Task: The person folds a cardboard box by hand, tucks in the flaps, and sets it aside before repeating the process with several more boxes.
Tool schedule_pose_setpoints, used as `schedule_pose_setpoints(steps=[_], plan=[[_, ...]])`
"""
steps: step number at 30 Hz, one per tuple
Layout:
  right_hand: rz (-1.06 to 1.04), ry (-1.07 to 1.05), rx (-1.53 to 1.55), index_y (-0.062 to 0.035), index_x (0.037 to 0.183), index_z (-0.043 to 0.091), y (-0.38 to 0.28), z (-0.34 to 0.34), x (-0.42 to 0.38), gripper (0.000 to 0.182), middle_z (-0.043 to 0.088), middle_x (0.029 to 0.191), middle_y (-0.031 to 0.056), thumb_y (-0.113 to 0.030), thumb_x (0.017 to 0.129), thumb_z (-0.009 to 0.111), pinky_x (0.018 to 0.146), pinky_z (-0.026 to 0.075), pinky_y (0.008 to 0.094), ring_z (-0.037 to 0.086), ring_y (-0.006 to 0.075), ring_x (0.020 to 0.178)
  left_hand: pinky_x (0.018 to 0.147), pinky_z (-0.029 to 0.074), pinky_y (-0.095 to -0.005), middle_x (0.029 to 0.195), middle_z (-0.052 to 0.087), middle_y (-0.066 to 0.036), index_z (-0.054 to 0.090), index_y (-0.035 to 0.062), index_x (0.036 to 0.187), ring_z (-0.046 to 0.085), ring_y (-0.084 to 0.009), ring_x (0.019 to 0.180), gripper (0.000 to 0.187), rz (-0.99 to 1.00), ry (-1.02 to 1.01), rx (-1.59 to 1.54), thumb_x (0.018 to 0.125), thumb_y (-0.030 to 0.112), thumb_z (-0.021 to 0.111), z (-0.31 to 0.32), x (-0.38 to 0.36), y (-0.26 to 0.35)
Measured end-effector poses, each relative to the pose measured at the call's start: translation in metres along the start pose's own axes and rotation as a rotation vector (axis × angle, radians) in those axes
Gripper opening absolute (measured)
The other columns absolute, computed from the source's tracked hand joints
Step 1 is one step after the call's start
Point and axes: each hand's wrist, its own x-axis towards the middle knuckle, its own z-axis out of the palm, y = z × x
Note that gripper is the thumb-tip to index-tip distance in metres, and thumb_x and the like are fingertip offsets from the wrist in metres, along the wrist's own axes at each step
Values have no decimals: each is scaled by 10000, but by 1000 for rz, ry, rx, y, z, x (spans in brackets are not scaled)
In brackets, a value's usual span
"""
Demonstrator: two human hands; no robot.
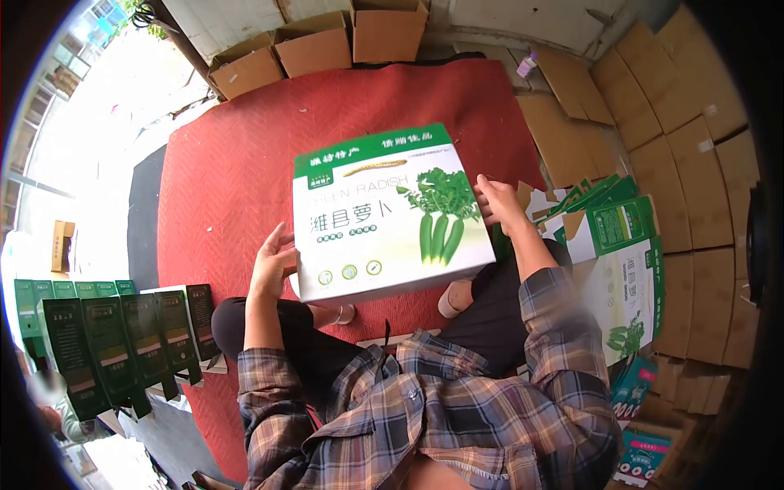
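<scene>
Your left hand (274, 263) and right hand (505, 206) stand apart, one at each side of a green radish carton (359, 245), and appear clasped on it between them. Your left thumb and fingers meet its left edge; your right fingers lie against its right edge, near the leaf print. How far your fingers curl under it, you cannot tell from this view.

The carton sits in front of you, over the red mat (220, 188), between your bent knees. Its big printed face, white with a green band at the far edge, turns up toward you, and a shaded near side shows below. It looks somewhat tilted, with the right end a little farther from you.

The step in hand seems to be handling and squaring up this one carton. The next move calls for even pressure from both palms, so that it neither twists nor dents.

Beside your right knee lies a similar radish carton (633, 282), with more green and white packaging (584, 204) heaped behind it. Dark green cartons (147, 339) stand in a row to your left, and open brown cardboard boxes (314, 47) line the mat's far edge.
</scene>
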Motion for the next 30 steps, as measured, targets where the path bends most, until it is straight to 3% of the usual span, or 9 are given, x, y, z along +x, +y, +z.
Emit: schedule_pose_setpoints(steps=[1,2,5,8,12,16,21,24,30], plan=[[3,20,7,1,1139,571,-3,-2,-2,510,645,907,74,-457,932,490,542,537,317,647,178,730,863,489,-396,1188,557,-116,344,49,1415,543,-248,1103,583,14,28,-47,894,168,577,4,-4,3],[2,21,13,1,1139,571,3,-3,3,510,645,907,74,-457,932,490,542,537,317,647,178,730,863,489,-396,1188,557,-116,344,49,1415,543,-248,1103,583,15,26,-42,894,168,577,3,-2,4],[-62,39,-96,-43,1216,568,21,-9,15,486,646,1041,103,-425,919,519,685,547,388,638,239,885,843,476,-410,1061,554,-73,496,67,1306,532,-205,1034,527,-83,12,-177,951,449,420,3,7,-8],[14,-81,-87,-54,1198,577,21,2,3,380,642,1059,91,-322,941,496,675,541,385,618,208,960,828,475,-382,1043,560,-76,544,57,1216,549,-211,1009,485,-108,101,-186,925,437,466,-6,18,-25],[116,-211,-268,-75,1218,558,40,5,8,336,645,1055,80,-227,932,471,655,519,345,632,209,897,801,478,-354,1073,582,-87,554,66,1168,590,-201,906,401,-222,58,-136,859,321,562,-30,36,-61],[122,-152,-430,-66,1156,618,71,11,31,313,671,978,95,-198,905,486,605,515,337,643,181,810,731,506,-325,944,613,-28,601,78,1038,601,-161,836,261,-280,68,74,874,281,590,-23,31,-56],[138,-181,-526,-40,1106,645,72,8,42,271,675,844,68,-108,889,498,515,495,338,637,182,751,635,518,-296,905,600,-30,571,37,1164,599,-118,781,343,-98,140,168,892,244,601,-11,32,-42],[-345,-59,-440,-5,1046,631,80,12,49,220,654,844,66,-17,843,549,571,501,294,611,133,758,586,512,-264,845,580,-13,565,18,1165,588,-94,717,339,72,205,311,866,161,636,-11,39,-47],[-87,-227,-217,-21,1169,578,40,30,20,335,626,1035,99,-32,835,556,706,524,301,629,184,811,604,513,-245,828,561,4,571,19,1181,563,-86,693,334,4,109,398,867,120,626,-1,34,-32]])
